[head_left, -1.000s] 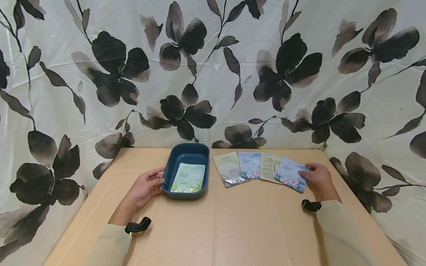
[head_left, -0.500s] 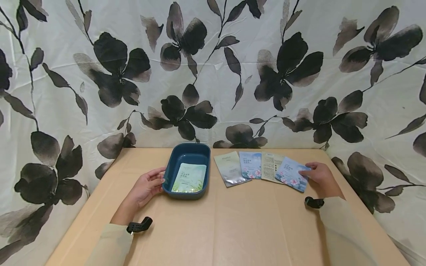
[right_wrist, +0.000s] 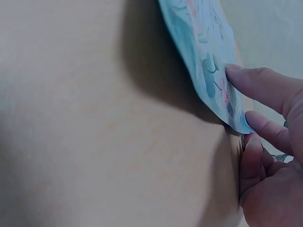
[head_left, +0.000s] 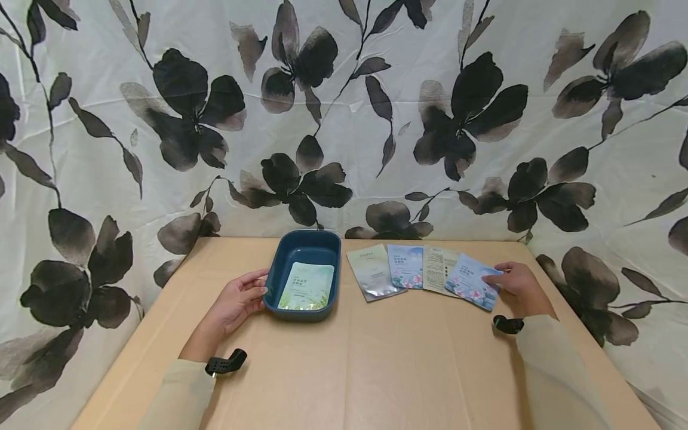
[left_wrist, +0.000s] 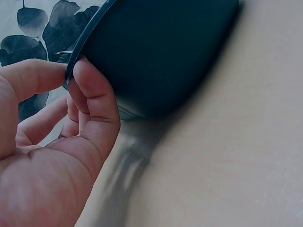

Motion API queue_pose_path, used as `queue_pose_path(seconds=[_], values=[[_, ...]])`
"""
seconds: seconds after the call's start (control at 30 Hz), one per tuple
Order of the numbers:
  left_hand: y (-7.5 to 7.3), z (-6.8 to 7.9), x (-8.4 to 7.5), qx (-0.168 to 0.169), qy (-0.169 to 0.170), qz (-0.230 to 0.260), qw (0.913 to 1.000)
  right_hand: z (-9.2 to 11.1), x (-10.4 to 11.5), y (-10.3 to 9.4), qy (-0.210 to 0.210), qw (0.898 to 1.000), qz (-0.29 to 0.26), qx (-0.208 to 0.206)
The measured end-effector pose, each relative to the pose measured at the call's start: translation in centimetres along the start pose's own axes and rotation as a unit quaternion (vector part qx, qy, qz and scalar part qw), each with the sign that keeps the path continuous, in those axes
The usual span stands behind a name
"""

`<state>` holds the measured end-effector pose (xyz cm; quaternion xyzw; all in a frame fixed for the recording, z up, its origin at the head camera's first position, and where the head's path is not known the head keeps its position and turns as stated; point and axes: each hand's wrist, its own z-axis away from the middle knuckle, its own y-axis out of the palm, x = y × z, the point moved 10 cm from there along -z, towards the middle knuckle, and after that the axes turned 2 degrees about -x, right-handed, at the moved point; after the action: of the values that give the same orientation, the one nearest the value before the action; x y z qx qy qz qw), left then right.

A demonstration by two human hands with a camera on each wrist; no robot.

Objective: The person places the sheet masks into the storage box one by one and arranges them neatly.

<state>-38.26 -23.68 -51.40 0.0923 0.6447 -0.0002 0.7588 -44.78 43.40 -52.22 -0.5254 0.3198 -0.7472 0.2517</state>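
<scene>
In the head view, a dark blue plastic tub [head_left: 303, 239] holds a green-and-white sachet [head_left: 307, 288], which lies flat on its floor. At the tub's left side, my left hand [head_left: 236, 306] pinches the rim; the left wrist view shows thumb and finger meeting at the rim [left_wrist: 87, 35]. My right hand [head_left: 520, 286] pinches the right edge of a light blue flowered sachet [head_left: 472, 282]. Its thumb lies on the printed face in the right wrist view, with other fingers at the edge of the sachet [right_wrist: 208, 66].
Left of the held sachet, a silver-green sachet [head_left: 373, 273], another blue flowered sachet [head_left: 405, 267] and a cream sachet with printed text [head_left: 438, 270] lie in an overlapping row. All rest on a wooden-toned table [head_left: 387, 370], with a flower-print curtain [head_left: 376, 137] behind it.
The view has shifted very slightly. Both hands, the tub and the sachets keep the same places relative to one another.
</scene>
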Motion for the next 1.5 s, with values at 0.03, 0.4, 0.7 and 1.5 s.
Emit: queue_pose_path(seconds=[0.03,0.4,0.7,1.5], values=[[-0.03,0.01,-0.04,-0.002,0.0,0.0,1.0,0.02,-0.02,0.01,0.003,1.0,-0.001,0.001],[0.06,0.03,-0.05,0.007,-0.004,0.0,1.0,0.15,-0.02,-0.09,0.001,1.0,0.023,0.004],[0.12,0.01,0.07,0.007,0.0,0.003,1.0,-0.06,-0.22,0.0,0.005,1.0,0.022,0.003],[0.16,0.08,-0.11,0.009,-0.002,-0.008,0.9999,-0.25,-0.74,-0.08,0.014,1.0,-0.008,-0.013]])
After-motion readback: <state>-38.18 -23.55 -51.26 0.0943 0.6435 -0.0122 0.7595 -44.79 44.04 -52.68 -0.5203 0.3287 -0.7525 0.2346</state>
